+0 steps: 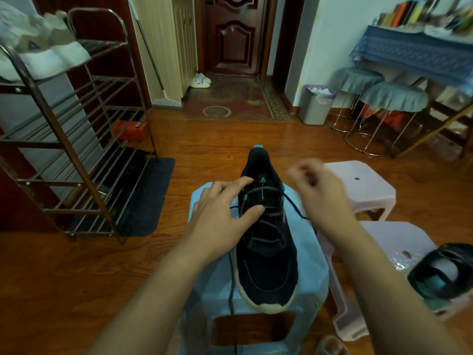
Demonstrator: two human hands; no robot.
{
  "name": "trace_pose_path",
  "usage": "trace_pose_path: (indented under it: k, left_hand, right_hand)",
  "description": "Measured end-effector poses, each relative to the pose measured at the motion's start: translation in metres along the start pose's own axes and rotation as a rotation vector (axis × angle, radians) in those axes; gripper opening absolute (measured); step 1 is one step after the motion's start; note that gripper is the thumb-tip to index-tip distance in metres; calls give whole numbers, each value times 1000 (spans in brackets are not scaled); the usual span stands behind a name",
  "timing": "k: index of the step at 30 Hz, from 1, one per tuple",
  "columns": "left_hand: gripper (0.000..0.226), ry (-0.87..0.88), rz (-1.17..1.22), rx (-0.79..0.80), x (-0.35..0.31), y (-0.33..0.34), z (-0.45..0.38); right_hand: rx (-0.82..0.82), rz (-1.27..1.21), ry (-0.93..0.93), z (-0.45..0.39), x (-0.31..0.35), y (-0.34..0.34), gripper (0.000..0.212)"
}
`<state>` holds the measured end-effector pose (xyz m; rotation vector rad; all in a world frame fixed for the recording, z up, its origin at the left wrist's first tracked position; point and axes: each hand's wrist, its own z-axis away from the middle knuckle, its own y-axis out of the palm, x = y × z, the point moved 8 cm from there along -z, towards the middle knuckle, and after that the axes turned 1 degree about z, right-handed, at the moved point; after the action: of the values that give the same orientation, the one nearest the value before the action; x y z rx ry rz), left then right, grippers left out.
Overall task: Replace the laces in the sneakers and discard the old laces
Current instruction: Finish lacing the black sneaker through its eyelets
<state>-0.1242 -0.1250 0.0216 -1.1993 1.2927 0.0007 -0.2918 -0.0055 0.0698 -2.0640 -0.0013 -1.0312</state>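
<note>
Sneaker [266, 252] sits on blue stool [314, 267] dead ahead, long axis toe-to-me, heel away; left hand [222, 213] rests spread on the lacing, nearer, while blurred right hand [320, 190] looks pinched on the dark lace [294, 206] running off right.

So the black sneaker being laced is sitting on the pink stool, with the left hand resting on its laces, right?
Not quite. The head view shows the black sneaker sitting on the light blue stool, not a pink one. The left hand does rest on its laces.
</note>
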Motion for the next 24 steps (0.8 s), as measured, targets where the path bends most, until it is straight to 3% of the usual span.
trace_pose_path:
  k: [3, 6, 8, 13, 16, 19, 21, 24]
  left_hand:
    - [67, 5, -17, 19, 3, -1, -1]
    - [66, 12, -27, 7, 0, -2, 0]
    - [62, 15, -31, -2, 1, -3, 1]
    - [58, 12, -22, 9, 2, 0, 0]
    - [58, 14, 19, 6, 4, 2, -2]
    - [57, -25, 196, 38, 9, 7, -1]
    - [58, -37, 282, 48, 12, 9, -1]
    - [60, -36, 286, 44, 15, 11, -1]
  right_hand:
    - [102, 287, -327, 15, 42, 29, 15]
    - [51, 301, -306, 16, 44, 34, 10]
    - [-23, 88, -133, 9, 32, 18, 13]
    - [-491, -384, 513, 8, -54, -57, 9]
    - [-391, -231, 642, 13, -84, -50, 9]
    - [-231, 47, 594, 7, -81, -41, 25]
    - [-114, 69, 460, 3, -63, -31, 41]
    - [51, 104, 94, 4, -16, -6, 40]
